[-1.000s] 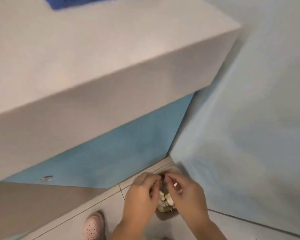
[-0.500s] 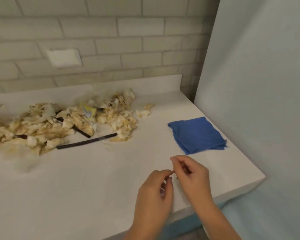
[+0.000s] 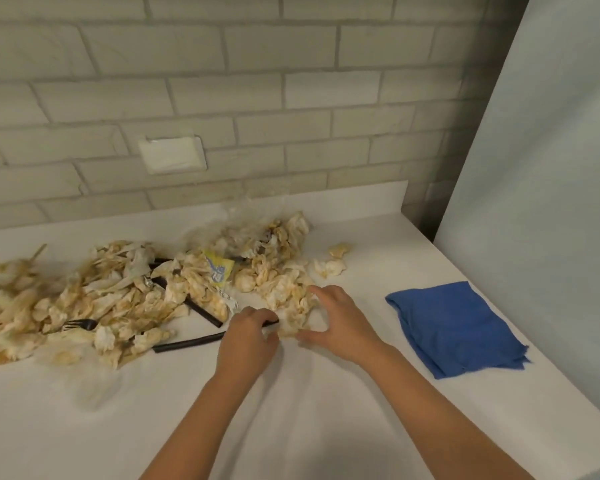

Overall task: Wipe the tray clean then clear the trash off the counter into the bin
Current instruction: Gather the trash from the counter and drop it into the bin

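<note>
The person's two hands are out over the white counter [image 3: 291, 410], at the near right end of the trash [image 3: 118, 299]. The right hand [image 3: 340, 323] is spread wide, with the thumb low and the fingers up high. It cups the right side of a clump of paper [image 3: 291, 306] and touches it. The left hand [image 3: 248, 336] is on the other side of that clump, with its fingers curled down. A black stick [image 3: 187, 342] runs under this hand and pokes out past the fingers. It is too hard to tell if the left hand is holding the stick, the paper, or nothing.

The trash is a long, messy pile of crumpled paper with yellow-brown stains. It lies on the counter close to the brick wall [image 3: 326, 81] and goes from the left edge of the view to the hands. In the pile are a yellow packet [image 3: 219, 270] and a black fork [image 3: 80, 324] (the fork lies low on the left side). Two small scraps [image 3: 329, 268] sit apart, just right of the pile.

A folded blue cloth [image 3: 454, 327] lies flat on the counter to the right of the hands, near a pale blue wall panel [image 3: 551, 168]. A white plate [image 3: 172, 154] is set into the brick wall above the pile.
</note>
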